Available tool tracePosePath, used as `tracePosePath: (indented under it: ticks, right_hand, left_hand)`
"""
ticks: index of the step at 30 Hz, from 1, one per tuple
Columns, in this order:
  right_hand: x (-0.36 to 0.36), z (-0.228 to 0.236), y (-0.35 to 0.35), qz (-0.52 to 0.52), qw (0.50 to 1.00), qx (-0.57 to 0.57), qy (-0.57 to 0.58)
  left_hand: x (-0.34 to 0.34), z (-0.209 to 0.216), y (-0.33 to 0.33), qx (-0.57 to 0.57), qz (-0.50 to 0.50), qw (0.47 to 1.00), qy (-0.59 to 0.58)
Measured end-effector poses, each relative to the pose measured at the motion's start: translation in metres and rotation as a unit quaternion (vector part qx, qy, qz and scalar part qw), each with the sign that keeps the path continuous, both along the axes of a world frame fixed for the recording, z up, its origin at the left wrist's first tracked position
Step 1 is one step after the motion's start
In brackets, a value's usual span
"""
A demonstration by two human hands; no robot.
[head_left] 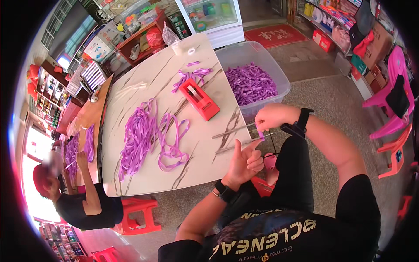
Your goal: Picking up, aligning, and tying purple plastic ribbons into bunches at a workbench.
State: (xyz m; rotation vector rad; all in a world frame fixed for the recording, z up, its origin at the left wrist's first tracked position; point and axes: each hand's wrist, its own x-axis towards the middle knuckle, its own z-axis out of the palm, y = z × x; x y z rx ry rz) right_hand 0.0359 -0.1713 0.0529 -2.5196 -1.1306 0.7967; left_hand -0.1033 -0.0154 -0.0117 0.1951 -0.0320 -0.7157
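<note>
Nearby, both hands (257,139) pinch a purple ribbon piece (261,135) beside the red tape dispenser (198,99).

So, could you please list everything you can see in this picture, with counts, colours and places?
table: one, white marbled, centre left
ribbon pile: one, purple, on the table
tape dispenser: one, red, on the table beyond the pile
cut ribbon pieces: a few, purple, far end of the table
tape roll: one, clear-white, far table edge
bin: one, clear plastic, right of the table, holding purple pieces
stools: red, under the table
chairs: pink and red, far right
co-worker: one, black shirt, at the left with purple ribbon
left hand: thumb up, a thin stick beside it
right hand: pinching a small purple ribbon piece
</note>
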Motion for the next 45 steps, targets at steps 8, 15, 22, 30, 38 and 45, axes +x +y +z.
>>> tracePosePath:
  ticks: [8,15,22,30,38,45]
  right_hand:
    - [-0.007,0.000,0.007,-0.027,0.994,-0.058,-0.083]
    - [-0.017,0.002,0.006,-0.028,0.974,-0.059,-0.217]
    - [-0.025,-0.012,-0.018,-0.090,0.964,-0.029,-0.249]
    - [-0.051,-0.164,-0.049,-0.406,0.628,0.450,0.489]
    - [-0.063,-0.169,0.023,-0.278,0.362,0.594,0.663]
    - [-0.055,-0.162,0.025,-0.234,0.346,0.596,0.686]
  left_hand:
    - [0.001,-0.002,0.001,-0.012,-0.015,1.000,0.000]
    - [0.001,-0.001,0.001,-0.007,-0.013,1.000,0.000]
    - [0.000,0.000,0.000,0.011,0.003,1.000,-0.002]
    - [0.001,0.003,0.000,0.014,-0.010,1.000,0.021]
    - [0.000,0.006,-0.002,0.037,0.007,0.999,0.011]
    - [0.001,0.006,-0.001,0.038,-0.005,0.999,0.016]
